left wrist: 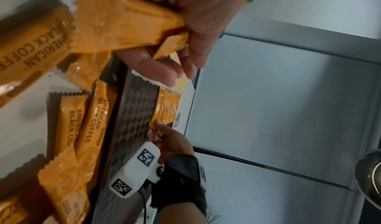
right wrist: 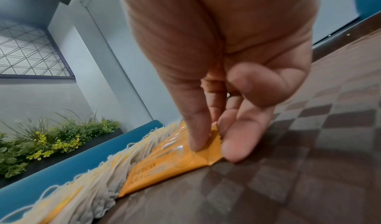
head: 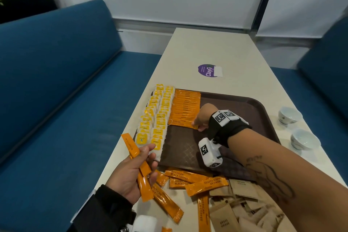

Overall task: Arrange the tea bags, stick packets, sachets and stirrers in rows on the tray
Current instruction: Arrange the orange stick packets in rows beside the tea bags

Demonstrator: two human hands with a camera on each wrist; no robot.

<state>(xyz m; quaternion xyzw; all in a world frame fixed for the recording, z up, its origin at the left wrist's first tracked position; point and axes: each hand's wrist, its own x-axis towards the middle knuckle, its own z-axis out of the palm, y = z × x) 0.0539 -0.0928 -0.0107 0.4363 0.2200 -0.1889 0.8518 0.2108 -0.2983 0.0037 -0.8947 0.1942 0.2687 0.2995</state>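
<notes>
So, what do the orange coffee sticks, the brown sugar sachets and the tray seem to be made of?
Orange coffee sticks: probably plastic or foil film; glossy highlights and crimped zigzag ends in the left wrist view.
Brown sugar sachets: apparently matte kraft paper; dull, no shine.
Tray: likely moulded plastic; dark brown, raised rounded rim, embossed diamond pattern with a soft sheen.

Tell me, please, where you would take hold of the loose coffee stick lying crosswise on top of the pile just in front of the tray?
Probably by its right crimped end, from above. That coffee stick lies flat and crosswise over other sticks; its right end rests beside the brown sugar sachets with nothing on top, so a thumb-and-finger grip there should lift it cleanly. The right hand is nearer but now pinches the stick at the row's end.
</notes>
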